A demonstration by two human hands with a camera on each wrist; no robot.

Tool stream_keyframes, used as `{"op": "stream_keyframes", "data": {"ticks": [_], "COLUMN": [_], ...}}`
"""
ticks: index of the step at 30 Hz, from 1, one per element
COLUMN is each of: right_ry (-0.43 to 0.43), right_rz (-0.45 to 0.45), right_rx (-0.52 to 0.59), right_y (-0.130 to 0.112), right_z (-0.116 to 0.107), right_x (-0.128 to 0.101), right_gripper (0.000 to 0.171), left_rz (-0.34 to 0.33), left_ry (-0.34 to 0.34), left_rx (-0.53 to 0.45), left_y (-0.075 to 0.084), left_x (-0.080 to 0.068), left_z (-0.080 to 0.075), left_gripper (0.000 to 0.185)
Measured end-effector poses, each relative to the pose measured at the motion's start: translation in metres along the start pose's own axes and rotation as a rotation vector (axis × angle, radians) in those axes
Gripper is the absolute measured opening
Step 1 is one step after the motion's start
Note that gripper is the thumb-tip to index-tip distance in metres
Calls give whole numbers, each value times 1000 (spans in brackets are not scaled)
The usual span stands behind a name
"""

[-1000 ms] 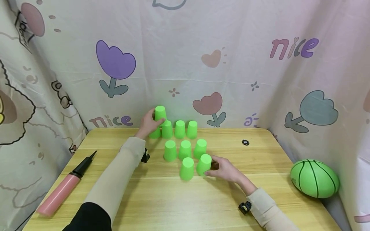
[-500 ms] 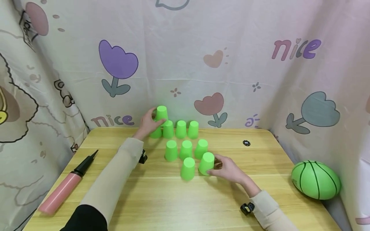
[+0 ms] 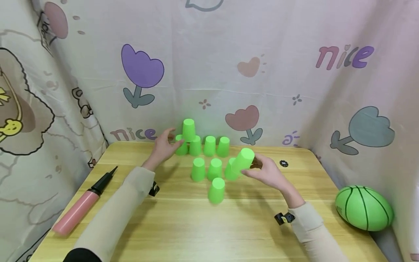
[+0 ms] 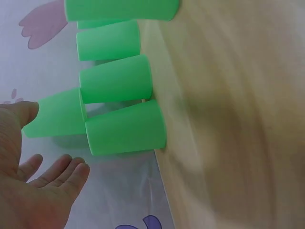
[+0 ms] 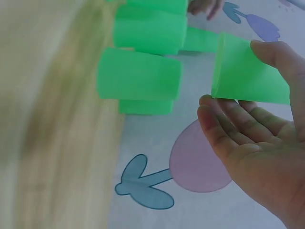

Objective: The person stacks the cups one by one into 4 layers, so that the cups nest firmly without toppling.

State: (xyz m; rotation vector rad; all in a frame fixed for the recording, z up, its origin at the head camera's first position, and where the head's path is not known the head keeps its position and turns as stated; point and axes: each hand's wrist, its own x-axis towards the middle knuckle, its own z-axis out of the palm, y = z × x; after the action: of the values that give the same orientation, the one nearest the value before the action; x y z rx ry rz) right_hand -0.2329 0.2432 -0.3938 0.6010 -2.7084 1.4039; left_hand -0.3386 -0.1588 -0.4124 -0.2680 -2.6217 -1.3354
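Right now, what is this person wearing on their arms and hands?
Both hands are bare: the left hand and right hand wear no gloves or rings that show. Each arm has a long beige sleeve ending at the wrist, with dark fabric at the left upper arm. A small black device sits at each wrist.

Right hand (image 5: 267, 157) at lower right, palm up, thumb and fingertips (image 5: 209, 112) holding a green plastic cup (image 5: 248, 76) clear of the others. Left of it, more green cups (image 5: 140, 74) standing base-up on the blurred wooden worktop (image 5: 52, 133). Behind, a pale curtain (image 5: 157, 143) printed with a pink tulip (image 5: 195, 162). Fingers of the other hand (image 5: 205, 5) just visible at the top edge.
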Motion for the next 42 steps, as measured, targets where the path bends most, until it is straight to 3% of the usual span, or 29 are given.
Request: {"op": "stream_keyframes", "data": {"ticks": [9,21,33,42], "right_ry": [-21,13,10,3], "right_rz": [15,44,69,88], "right_rx": [-7,-73,-90,-78], "right_y": [-10,-11,0,5], "right_z": [-1,11,27,29], "right_x": [51,108,141,152], "right_gripper": [58,56,57,58], "left_rz": [89,121,91,141], "left_ry": [-37,-133,-179,-191], "left_rx": [-42,-99,-97,-91], "left_y": [-7,-2,0,-1], "left_x": [-32,-64,-74,-76], "left_z": [10,31,50,64], "left_gripper": [66,63,63,66]}}
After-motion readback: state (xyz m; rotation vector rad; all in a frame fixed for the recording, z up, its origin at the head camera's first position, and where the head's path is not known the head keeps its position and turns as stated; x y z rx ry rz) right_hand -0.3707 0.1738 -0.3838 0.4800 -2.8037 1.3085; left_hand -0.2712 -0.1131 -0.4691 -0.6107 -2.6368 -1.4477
